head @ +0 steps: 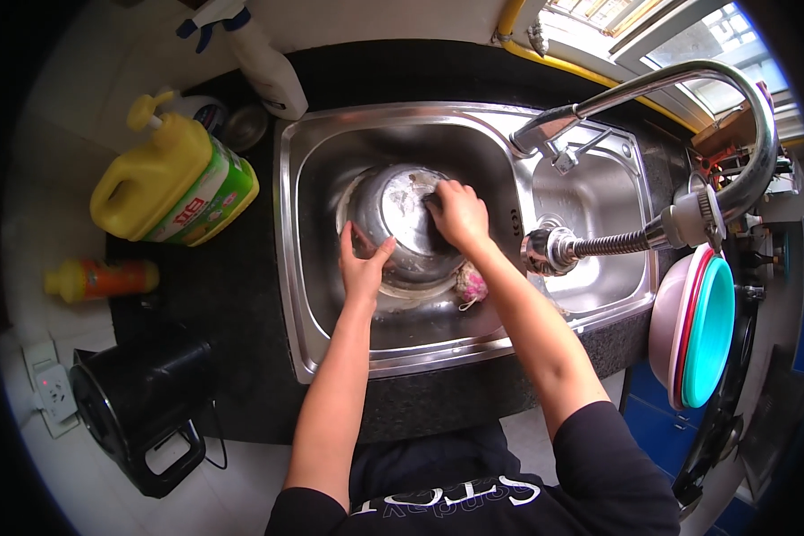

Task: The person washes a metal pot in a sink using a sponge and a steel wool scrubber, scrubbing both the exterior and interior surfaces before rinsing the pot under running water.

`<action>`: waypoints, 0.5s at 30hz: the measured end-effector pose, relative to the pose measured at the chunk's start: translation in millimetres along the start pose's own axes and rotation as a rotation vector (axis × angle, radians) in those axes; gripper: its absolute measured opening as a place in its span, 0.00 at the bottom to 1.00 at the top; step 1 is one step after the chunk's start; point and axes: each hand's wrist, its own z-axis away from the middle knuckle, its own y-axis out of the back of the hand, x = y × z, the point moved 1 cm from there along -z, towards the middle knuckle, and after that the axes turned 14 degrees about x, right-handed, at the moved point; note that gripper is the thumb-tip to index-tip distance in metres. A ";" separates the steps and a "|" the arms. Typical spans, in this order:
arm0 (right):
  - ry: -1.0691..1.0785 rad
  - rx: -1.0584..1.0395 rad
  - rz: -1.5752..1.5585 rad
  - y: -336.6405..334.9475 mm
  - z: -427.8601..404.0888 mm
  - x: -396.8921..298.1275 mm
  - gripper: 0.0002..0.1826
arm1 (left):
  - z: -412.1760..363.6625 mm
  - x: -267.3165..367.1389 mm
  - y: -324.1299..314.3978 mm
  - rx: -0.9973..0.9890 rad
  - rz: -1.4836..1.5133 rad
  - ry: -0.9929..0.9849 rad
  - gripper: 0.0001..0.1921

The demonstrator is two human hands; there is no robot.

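A metal bowl (pixel 409 231) lies upside down in the large left basin of the stainless steel sink (pixel 402 362). Its flat base faces up and bears brownish stains and wet-looking marks. My left hand (pixel 364 268) grips the bowl's near left side, thumb and fingers spread on the wall. On the right part of the base, my right hand (pixel 461 213) presses a small dark scrubber (pixel 433 199), mostly hidden under the fingers. Beside the bowl's lower right edge rests a pink and white mesh scrubber (pixel 471 285) with a small loop, close to my right forearm.
A chrome faucet (pixel 703 67) arches over the small right basin (pixel 579 181), its spray head (pixel 546 251) near my right forearm. Left stand a yellow detergent jug (pixel 167 181), spray bottle (pixel 264 67), orange-labelled bottle (pixel 107 279) and black electric kettle (pixel 147 395). Stacked plastic basins (pixel 707 331) stand right.
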 end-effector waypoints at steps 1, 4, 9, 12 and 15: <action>-0.083 -0.040 -0.032 1.0 4.3 8.9 0.15 | 1.3 1.6 0.1 0.019 0.061 0.042 0.43; -0.208 0.030 -0.126 4.9 26.7 18.0 0.19 | -2.3 0.3 3.5 0.011 0.074 0.071 0.43; 0.086 -0.009 -0.275 31.7 61.6 -37.4 0.10 | -0.4 2.8 6.6 0.017 0.081 0.113 0.42; 0.018 0.064 -0.151 37.3 58.5 -13.5 0.10 | 0.8 4.0 3.6 0.005 0.050 0.100 0.43; -0.077 0.027 -0.153 34.2 63.6 -4.3 0.08 | 2.2 4.3 0.6 0.008 0.039 0.078 0.43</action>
